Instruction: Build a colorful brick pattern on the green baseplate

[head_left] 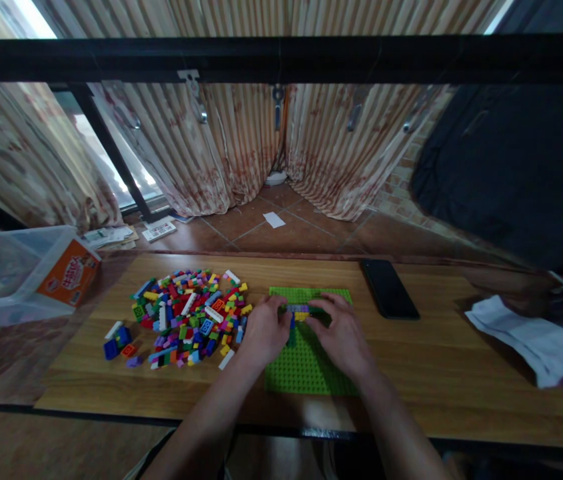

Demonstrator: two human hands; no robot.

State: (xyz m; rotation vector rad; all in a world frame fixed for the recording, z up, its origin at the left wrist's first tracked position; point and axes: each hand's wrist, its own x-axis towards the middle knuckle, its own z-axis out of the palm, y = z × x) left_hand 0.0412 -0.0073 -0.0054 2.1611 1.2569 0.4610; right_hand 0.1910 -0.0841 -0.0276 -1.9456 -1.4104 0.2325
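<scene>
A green baseplate (306, 373) lies on the wooden table (436, 373) in front of me. Both hands rest over its far half. My left hand (265, 331) and my right hand (342, 333) pinch a short row of small bricks (300, 309), purple and yellow among them, held between the fingertips just above the plate. Whether the row touches the plate I cannot tell. A wide heap of loose coloured bricks (188, 317) lies just left of my left hand.
A black phone (389, 288) lies right of the baseplate. A clear plastic bin (16, 273) with an orange label stands at the far left. White crumpled cloth (536, 340) sits at the right edge. A few stray bricks (120, 339) lie left of the heap.
</scene>
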